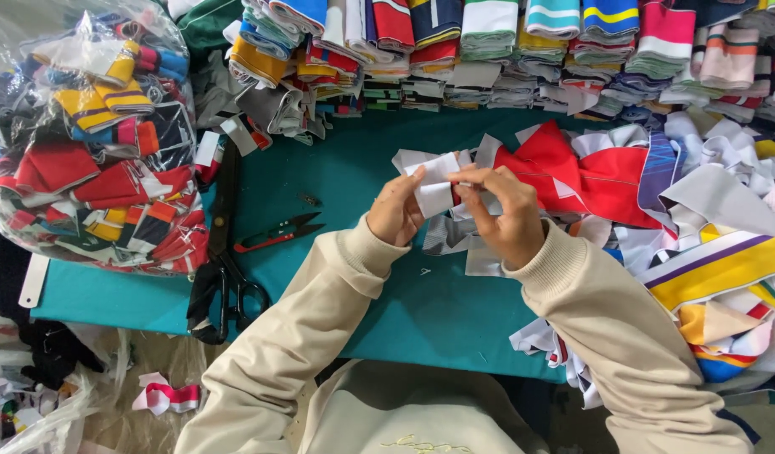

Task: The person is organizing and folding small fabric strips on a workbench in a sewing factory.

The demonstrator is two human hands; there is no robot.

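Over teal table (337,176), both hands, left (397,210) and right (501,214), pinch a folded white fabric strip (435,183).

Beige ribbed-cuff sweatshirt; perhaps embroidered

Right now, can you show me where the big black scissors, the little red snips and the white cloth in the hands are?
Big black scissors (223,252): head view, on the pivot.
Little red snips (274,234): head view, on the red handle.
White cloth strip (435,181): head view, on its folded middle between both hands.
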